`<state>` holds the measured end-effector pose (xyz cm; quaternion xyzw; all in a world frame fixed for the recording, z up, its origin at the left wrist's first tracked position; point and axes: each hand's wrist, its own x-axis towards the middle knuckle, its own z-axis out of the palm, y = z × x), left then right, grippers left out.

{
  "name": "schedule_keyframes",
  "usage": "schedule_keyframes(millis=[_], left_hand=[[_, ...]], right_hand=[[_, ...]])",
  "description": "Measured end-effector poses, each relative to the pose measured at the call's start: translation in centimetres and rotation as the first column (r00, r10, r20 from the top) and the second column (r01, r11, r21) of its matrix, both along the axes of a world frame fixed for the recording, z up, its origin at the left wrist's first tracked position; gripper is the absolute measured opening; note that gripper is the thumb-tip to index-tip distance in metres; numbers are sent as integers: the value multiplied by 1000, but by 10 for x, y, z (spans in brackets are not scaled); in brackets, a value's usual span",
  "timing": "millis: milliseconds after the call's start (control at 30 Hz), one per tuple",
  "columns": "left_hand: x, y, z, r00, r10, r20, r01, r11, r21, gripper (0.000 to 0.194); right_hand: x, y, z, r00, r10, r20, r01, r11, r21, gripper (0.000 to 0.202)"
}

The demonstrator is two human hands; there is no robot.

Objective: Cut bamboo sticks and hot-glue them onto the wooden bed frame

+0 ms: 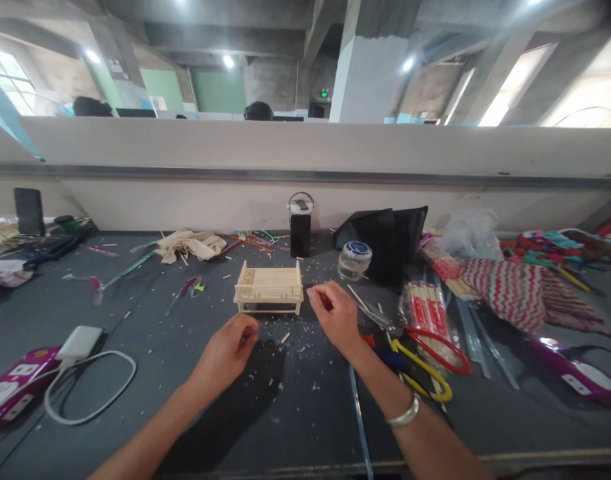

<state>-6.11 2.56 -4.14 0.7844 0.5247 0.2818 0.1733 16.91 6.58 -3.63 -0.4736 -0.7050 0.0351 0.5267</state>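
Observation:
A small model bed or bench made of pale wooden sticks [268,287] stands upright on the dark table, between and just beyond my hands. My left hand [231,345] is closed, its fingers curled near the model's front left leg; whatever they hold, if anything, is hidden. Beside the model's right end, my right hand [334,317] is closed in a pinch with its fingertips close to the corner post. I cannot make out anything in that pinch, nor whether it touches the wood. A short stick piece [285,338] lies between my hands.
Right of my right arm lie red-handled scissors [438,340], yellow-handled pliers [420,380] and packaged sticks [425,307]. A clear jar [354,260], a black phone [300,235] and a black bag [385,240] stand behind. A purple power strip [23,383] with a white cable is left.

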Motion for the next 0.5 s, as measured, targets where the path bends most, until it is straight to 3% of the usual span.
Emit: schedule_keyframes(millis=[133,300,433,500], left_hand=[[33,10,1,980,-115,-159,107,993,-55,16],[57,27,-3,912,-158,-379,115,984,-134,16],[59,33,-7,926,-167,-340,118,980,-159,16],[55,32,-6,978,-153,-144,121,971,-206,12]], right_hand=[[-1,-1,0,1000,3,-12,-3,1000,6,15],[1,0,-1,1000,8,-11,-8,1000,11,14],[0,-1,0,1000,24,-14,-24,1000,7,13],[-1,-3,2,999,43,-20,-43,999,11,13]])
